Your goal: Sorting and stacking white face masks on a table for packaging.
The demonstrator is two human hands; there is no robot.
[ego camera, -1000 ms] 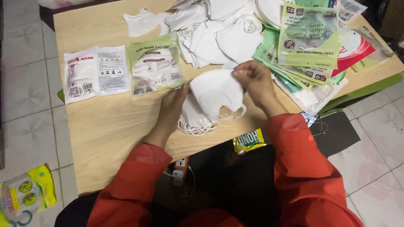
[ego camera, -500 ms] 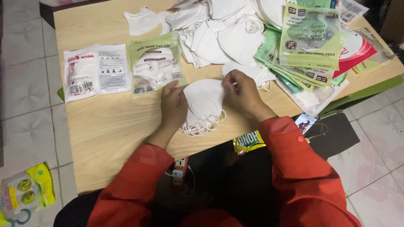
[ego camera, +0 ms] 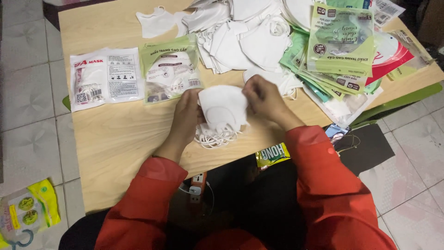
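Item: white face mask (ego camera: 223,107), pinched between my left hand (ego camera: 187,111) and right hand (ego camera: 262,99) over the wooden table (ego camera: 115,139). Done: two sealed mask packets (ego camera: 138,74). Left: loose mask pile (ego camera: 245,32), empty green pouches (ego camera: 340,41).

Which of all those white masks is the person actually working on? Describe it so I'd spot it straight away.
Start at the wooden table and find its near edge, where two red-sleeved arms meet. Between the left hand and right hand is one white mask, its ear loops dangling below. Unlike the loose pile of masks behind and the bagged masks, it alone is lifted and held.
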